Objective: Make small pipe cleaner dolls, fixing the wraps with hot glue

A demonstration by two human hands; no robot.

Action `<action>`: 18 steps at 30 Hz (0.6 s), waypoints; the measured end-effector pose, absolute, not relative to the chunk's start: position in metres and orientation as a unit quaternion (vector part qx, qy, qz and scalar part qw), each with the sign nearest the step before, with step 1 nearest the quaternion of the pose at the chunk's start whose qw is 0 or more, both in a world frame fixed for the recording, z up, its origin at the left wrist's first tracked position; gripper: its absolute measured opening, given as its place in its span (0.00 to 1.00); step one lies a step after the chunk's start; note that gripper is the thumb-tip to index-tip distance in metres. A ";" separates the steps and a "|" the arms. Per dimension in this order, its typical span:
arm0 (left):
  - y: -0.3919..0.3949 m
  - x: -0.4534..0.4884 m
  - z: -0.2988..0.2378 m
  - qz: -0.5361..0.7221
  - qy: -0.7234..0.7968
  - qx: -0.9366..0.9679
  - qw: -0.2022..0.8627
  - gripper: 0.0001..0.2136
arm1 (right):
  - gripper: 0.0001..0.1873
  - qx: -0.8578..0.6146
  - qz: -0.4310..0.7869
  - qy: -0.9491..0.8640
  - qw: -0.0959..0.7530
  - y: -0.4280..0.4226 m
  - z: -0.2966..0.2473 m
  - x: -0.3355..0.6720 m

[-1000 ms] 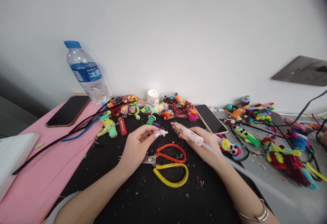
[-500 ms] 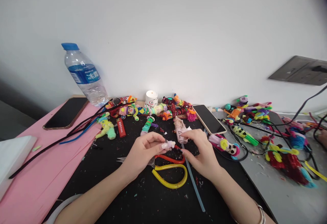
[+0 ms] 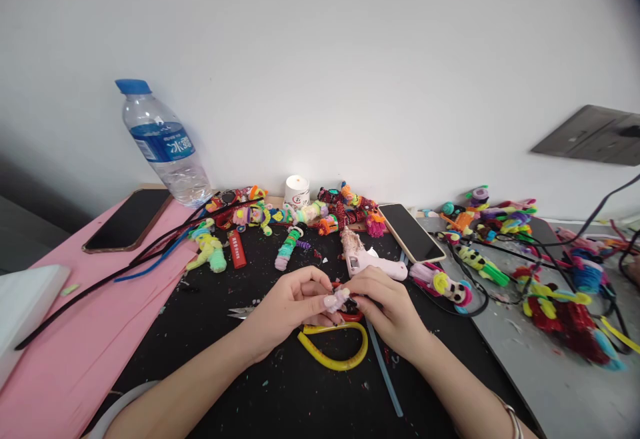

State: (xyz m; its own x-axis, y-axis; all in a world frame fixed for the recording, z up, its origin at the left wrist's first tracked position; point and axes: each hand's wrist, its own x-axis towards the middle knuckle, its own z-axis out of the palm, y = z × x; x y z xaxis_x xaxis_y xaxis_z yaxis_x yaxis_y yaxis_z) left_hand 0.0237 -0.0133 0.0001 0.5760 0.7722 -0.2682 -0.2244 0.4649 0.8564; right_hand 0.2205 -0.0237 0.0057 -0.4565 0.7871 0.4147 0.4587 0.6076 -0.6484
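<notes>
My left hand pinches a small pale lilac pipe-cleaner piece between thumb and fingers. From the other side, the closed fingertips of my right hand meet the piece; a dark bit by them is too small to make out. Under both hands lie scissors with one yellow and one red handle, their blades pointing left. A pale pink glue gun rests just beyond my right hand. A translucent bluish glue stick lies below that hand.
Several pipe-cleaner figures line the wall and the right side. Two phones, a red lighter-like packet, a paper cup and a water bottle stand or lie around. Black strands cross the pink sheet.
My right hand has moved in to the pipe-cleaner piece and down off the glue gun, whose handle now shows. The piece is more upright in my left fingers.
</notes>
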 end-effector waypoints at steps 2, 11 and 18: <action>-0.013 0.024 0.000 0.329 0.331 0.413 0.782 0.08 | 0.10 -0.382 0.271 -0.805 0.364 -0.024 0.006 0.219; -0.013 0.025 0.002 0.368 0.354 0.439 0.740 0.08 | 0.11 -0.393 0.362 -0.758 0.375 -0.025 0.009 0.219; -0.013 0.024 0.000 0.387 0.356 0.481 0.702 0.08 | 0.12 -0.388 0.392 -0.744 0.377 -0.024 0.008 0.219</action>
State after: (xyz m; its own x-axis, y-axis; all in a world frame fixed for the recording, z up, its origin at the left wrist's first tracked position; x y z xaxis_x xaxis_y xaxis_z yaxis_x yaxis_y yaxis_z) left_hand 0.0245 -0.0134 -0.0003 0.4480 0.8849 -0.1276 -0.2003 0.2384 0.9503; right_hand 0.2187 -0.0243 0.0083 -0.4142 0.8730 0.2573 0.2823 0.3920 -0.8756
